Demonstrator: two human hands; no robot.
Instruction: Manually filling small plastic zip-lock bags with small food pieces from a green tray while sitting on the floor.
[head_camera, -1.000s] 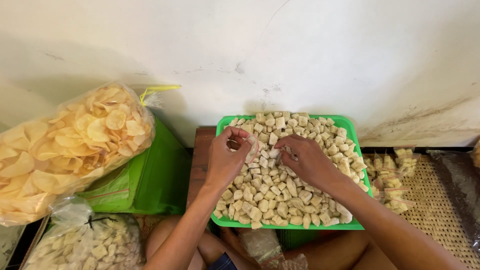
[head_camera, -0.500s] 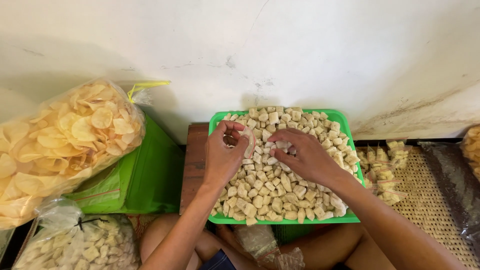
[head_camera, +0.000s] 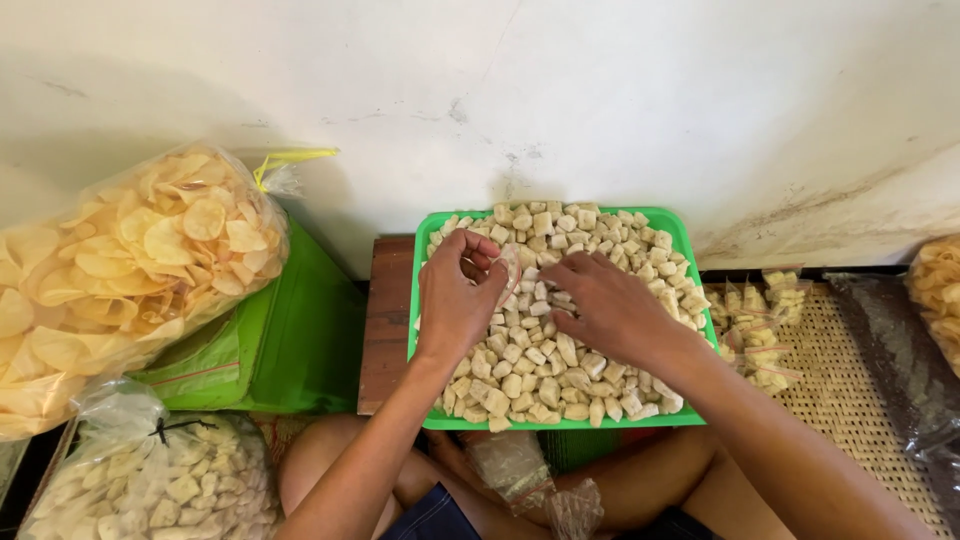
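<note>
Green tray (head_camera: 425, 225) heaped with pale snack cubes (head_camera: 560, 350), left hand (head_camera: 455, 300) over the tray pinching a small clear bag (head_camera: 508, 268), right hand (head_camera: 610, 305) fingers curled among the cubes, tied bag of chips (head_camera: 130, 270) left of the tray

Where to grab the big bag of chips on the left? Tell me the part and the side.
Grip the bag of chips at its gathered neck, by the yellow tie at its upper right end, coming from the right. There the film is bunched into a narrow tail. The rest bulges taut over brittle chips that a squeeze would likely crush.
</note>
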